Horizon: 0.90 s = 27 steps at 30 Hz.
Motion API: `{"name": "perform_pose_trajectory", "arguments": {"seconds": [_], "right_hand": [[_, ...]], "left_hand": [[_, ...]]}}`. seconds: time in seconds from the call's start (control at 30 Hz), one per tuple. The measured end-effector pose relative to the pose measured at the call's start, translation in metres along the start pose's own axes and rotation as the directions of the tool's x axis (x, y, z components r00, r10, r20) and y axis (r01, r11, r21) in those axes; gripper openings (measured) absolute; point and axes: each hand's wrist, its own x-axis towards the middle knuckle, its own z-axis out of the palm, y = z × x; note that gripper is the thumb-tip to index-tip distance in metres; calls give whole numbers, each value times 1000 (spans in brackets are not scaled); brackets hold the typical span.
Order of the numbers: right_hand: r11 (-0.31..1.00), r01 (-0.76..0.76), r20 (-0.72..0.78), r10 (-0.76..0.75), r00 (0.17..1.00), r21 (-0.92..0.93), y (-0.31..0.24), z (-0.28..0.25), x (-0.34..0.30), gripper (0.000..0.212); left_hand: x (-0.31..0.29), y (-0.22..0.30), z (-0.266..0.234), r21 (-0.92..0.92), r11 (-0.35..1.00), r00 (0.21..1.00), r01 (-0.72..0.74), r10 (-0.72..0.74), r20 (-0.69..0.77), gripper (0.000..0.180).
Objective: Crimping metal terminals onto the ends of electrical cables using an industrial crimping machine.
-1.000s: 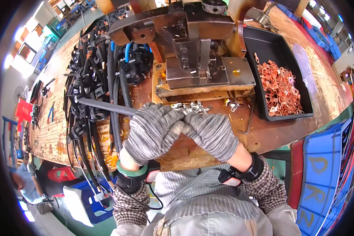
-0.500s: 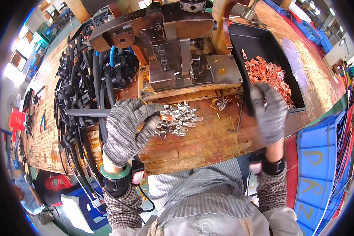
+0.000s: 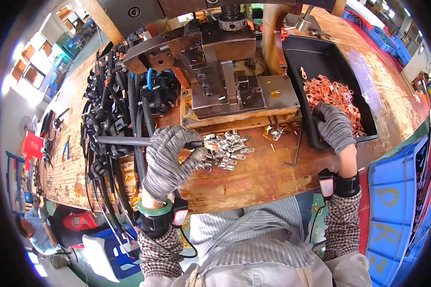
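My left hand (image 3: 170,160), in a grey knit glove, is closed around a black cable (image 3: 124,140). The cable lies across it, its bare copper end (image 3: 212,146) beyond my fingertips, above a small heap of silver cable lugs (image 3: 232,155) on the wooden table. My gloved right hand (image 3: 336,126) is over the near left part of a black tray (image 3: 316,52), beside the pile of copper lugs (image 3: 337,93) in it. Its fingers are curled down, and whatever they pinch is hidden. Between and beyond my hands stands a metal press (image 3: 225,81).
A bundle of black cables (image 3: 110,95) covers the table left of the press. A hex key (image 3: 297,148) lies at the press's near right corner. Blue crates (image 3: 392,201) stand at right beside the table. Far left, another person (image 3: 38,229) sits near a red bin (image 3: 79,221).
The view has shifted slightly, moving the scene right and down. My right hand has gone further over the tray and is sharper. My left hand keeps its hold on the cable.
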Motion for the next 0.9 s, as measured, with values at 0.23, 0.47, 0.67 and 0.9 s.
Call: {"name": "perform_pose_trajectory", "arguments": {"seconds": [0.23,0.47,0.67,0.9], "right_hand": [[984,66,-74,-79,994,-164,1,4,0,34],[989,122,-86,-129,988,-79,6,10,1,33],[993,98,-96,-104,990,-60,1,7,0,29],[996,90,-96,-90,991,-6,5,8,1,24]], "left_hand": [[-4,1,1,-76,992,995,97,-97,-1,21],[-2,1,-1,-122,987,994,109,-104,44,22],[-2,3,-4,-103,990,994,99,-95,49,22],[-2,4,-10,-109,994,999,10,-5,39,19]]}}
